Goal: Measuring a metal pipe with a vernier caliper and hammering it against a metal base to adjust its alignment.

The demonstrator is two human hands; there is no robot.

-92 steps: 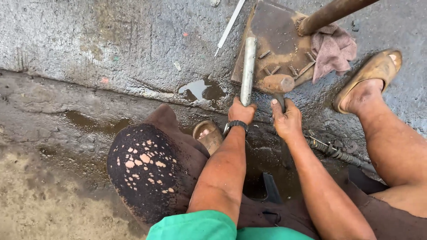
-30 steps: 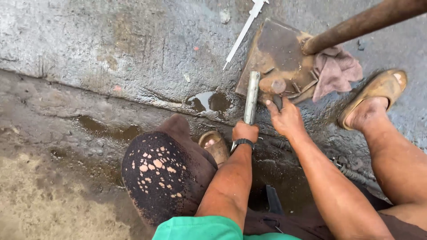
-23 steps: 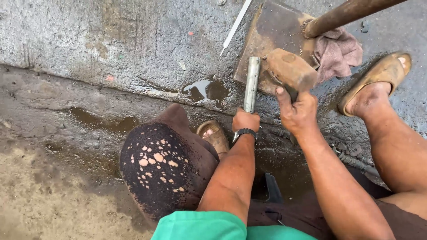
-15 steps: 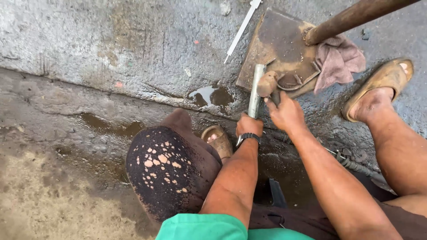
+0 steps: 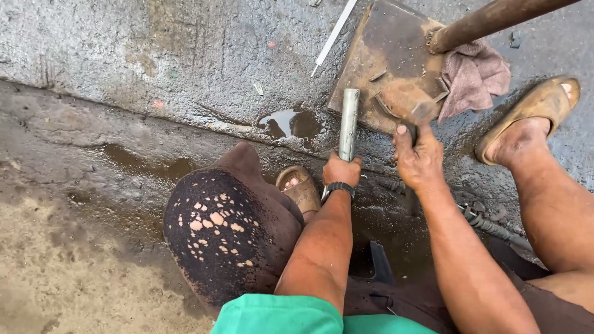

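wet concrete floor [image 5: 154, 55], puddle [image 5: 291, 124], daylight

A single head-worn camera looks steeply down (close in) over the knees at wet concrete ground [image 5: 154, 55].

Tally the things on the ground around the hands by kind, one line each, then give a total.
Metal pipe, gripped by the left hand: 1
Rusty shovel, touched by the right hand: 1
Rag: 1
Sandals: 2
Thin white rod: 1
Total: 6
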